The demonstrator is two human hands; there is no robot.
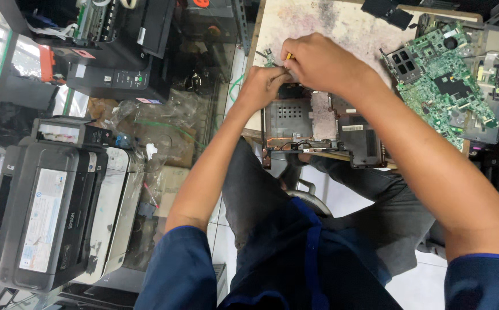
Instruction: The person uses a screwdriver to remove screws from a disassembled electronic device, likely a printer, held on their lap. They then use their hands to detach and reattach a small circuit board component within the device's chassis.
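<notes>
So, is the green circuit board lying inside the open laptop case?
No, the green circuit board lies on the table, right of the open laptop case.

Green circuit board (444, 74), dark grey laptop chassis (318, 123), stained off-white worktable (341, 23), grey and black printer (43, 206), navy sleeves.

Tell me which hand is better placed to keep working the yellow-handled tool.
Right, probably. The right hand already grips the yellow-handled tool above the laptop base, while the left hand pinches beside the small green board.

Worn pale workbench (341, 26): opened laptop chassis (318, 123), green circuit board (441, 74)
</notes>
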